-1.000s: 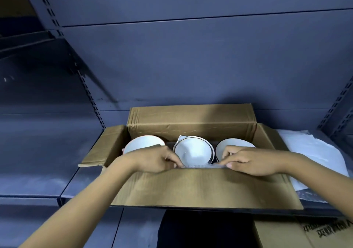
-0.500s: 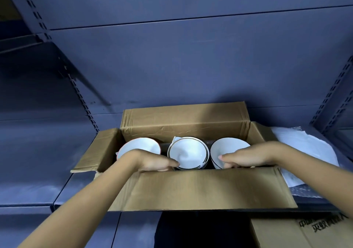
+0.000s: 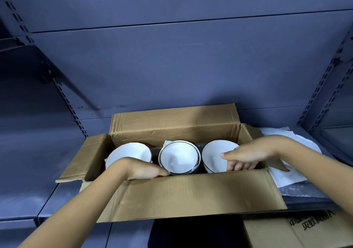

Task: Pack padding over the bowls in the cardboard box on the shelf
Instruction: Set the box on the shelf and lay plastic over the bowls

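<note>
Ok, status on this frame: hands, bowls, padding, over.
Left hand and right hand both inside the cardboard box at its near wall, grips hidden. Three bowls uncovered. White padding sheet lies on the shelf beside the box. Nothing blocking.

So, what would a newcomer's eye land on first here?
Three white round bowls sit in a row inside the open brown cardboard box on the blue-grey metal shelf. The left hand and right hand both reach into it. Beside it on the right lie white padding sheets.

Fingers (image 3: 157, 172) of left hand (image 3: 137, 168) (mostly) behind flap (image 3: 191, 196)
</note>
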`<state>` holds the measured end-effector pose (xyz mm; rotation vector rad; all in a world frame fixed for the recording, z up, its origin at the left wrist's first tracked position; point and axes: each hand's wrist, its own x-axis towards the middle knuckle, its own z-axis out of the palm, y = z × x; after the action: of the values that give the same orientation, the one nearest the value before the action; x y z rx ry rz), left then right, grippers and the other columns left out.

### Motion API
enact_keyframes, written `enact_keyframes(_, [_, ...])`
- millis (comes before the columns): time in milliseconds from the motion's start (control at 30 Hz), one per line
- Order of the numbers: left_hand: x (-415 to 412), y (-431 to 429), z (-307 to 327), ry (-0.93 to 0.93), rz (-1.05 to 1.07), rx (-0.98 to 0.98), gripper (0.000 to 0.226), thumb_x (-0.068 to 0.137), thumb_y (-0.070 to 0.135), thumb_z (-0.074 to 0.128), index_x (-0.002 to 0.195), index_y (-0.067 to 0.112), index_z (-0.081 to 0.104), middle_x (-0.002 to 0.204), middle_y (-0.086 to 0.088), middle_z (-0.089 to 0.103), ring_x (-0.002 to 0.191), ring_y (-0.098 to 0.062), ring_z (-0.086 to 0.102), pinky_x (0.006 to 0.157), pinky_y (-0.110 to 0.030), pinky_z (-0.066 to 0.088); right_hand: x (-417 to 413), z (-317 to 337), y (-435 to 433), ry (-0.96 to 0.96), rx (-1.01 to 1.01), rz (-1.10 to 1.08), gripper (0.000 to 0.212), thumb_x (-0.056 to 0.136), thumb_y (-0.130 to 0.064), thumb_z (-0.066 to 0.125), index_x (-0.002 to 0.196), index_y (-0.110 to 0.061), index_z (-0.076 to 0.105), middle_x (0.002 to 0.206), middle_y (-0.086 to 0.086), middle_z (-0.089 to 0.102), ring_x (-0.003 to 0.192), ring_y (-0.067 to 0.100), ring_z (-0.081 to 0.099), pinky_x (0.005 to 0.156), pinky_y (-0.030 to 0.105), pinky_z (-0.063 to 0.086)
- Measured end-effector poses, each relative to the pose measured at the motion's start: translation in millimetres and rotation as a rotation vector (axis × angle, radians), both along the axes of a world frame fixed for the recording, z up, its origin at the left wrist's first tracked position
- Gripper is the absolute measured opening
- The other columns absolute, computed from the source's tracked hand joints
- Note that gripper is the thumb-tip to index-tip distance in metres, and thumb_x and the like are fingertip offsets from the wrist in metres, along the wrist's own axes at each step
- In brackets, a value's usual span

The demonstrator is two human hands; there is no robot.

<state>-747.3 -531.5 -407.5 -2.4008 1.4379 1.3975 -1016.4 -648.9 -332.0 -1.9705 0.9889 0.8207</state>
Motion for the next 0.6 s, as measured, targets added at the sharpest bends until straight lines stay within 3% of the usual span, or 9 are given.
enact_keyframes(67, [5,1,-2,-0.001,0.009,-0.003,0.071,0.055,0.084,0.061,0.121,0.064,0.045,0.128,0.026,0.057,0.127,-0.005,0.047,0.114,-0.037,0.029,-1,3,0,-0.011,0.023,0.0,0.067,0.1,-0.046,0.01,0.125,-0.004,0.056,0.123,0.012,0.061,0.091,0.015,0.057,0.1,0.028,0.043])
enact_keyframes(167, [4,7,8,0.008,0.001,0.009,0.071,0.058,0.077,0.062,0.123,0.05,0.053,0.122,0.016,0.064,0.122,-0.005,0.053,0.113,-0.035,0.033,-10,7,-1,-0.049,-0.006,-0.001,0.069,0.1,-0.048,0.01,0.122,-0.006,0.06,0.117,0.008,0.063,0.085,0.01,0.058,0.096,0.024,0.045])
enact_keyframes(267, [2,9,12,0.002,-0.011,-0.038,0.056,0.065,0.068,0.059,0.116,0.047,0.058,0.116,0.008,0.068,0.115,-0.007,0.058,0.11,-0.034,0.037,-17,6,-5,-0.045,0.007,-0.027,0.073,0.098,-0.052,0.009,0.119,-0.005,0.062,0.119,0.014,0.065,0.087,0.016,0.058,0.092,0.027,0.046])
enact_keyframes(367, [0,9,8,0.002,-0.032,-0.026,0.055,0.063,0.069,0.061,0.115,0.053,0.056,0.118,0.012,0.067,0.116,-0.008,0.059,0.109,-0.037,0.039,-15,-3,-6,0.045,0.004,-0.018,0.073,0.097,-0.055,0.01,0.114,-0.009,0.064,0.1,0.002,0.067,0.078,0.013,0.058,0.08,0.02,0.043])
enact_keyframes(433, [9,4,-7,-0.015,-0.017,-0.039,0.067,0.054,0.082,0.064,0.116,0.06,0.05,0.122,0.022,0.063,0.121,-0.005,0.054,0.11,-0.037,0.036,-13,-12,-7,0.105,0.051,-0.024,0.073,0.095,-0.06,0.012,0.117,-0.013,0.063,0.11,-0.003,0.067,0.096,0.01,0.063,0.094,0.019,0.042])
enact_keyframes(500, [16,1,-16,-0.029,0.004,-0.059,0.076,0.046,0.088,0.064,0.116,0.066,0.045,0.125,0.029,0.058,0.127,-0.004,0.048,0.11,-0.037,0.033,-13,-14,-6,0.131,0.088,-0.046,0.073,0.094,-0.062,0.013,0.125,-0.015,0.059,0.126,-0.004,0.062,0.115,0.01,0.057,0.106,0.021,0.034])
enact_keyframes(600, [4,6,4,-0.033,-0.031,-0.046,0.057,0.065,0.073,0.059,0.119,0.06,0.048,0.121,0.026,0.061,0.123,-0.003,0.051,0.112,-0.034,0.032,-12,-10,-1,0.123,0.048,-0.051,0.071,0.094,-0.063,0.012,0.133,-0.018,0.052,0.134,-0.007,0.054,0.122,0.009,0.05,0.101,0.016,0.028])
